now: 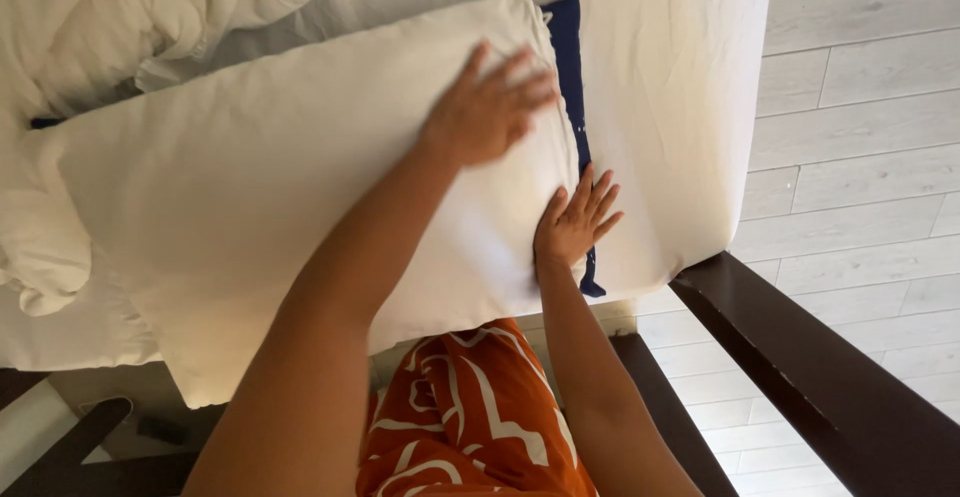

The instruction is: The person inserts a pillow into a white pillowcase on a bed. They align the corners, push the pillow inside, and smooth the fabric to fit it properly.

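— Pillow [250, 197], white and large, is being pressed flat on the bed; by which hand is it being touched?

— By both. The left hand [487, 107] is being laid palm-down on the pillow's upper part, its fingers [520, 69] spread and slightly blurred. Nothing is being pinched; the cloth is only being pressed under the open palm.

— And the other one?

— The right hand [575, 222] is being held flat just below and to the right of the left one, fingers fanned apart, at the pillow's edge. Whether anything is being gripped beneath that palm cannot be told.

— What is lying beside that hand?

— A dark blue cloth [568, 67] is being partly covered by the pillow; a strip of it is showing just past the right fingertips. Beyond that strip, the white mattress [670, 107] is being seen.

— Further from the hands?

— A crumpled white sheet [120, 17] is lying well above and left of the left hand. A dark wooden bed frame [800, 367] is showing below the right hand, and an orange patterned garment [470, 407] is being seen between the two forearms.
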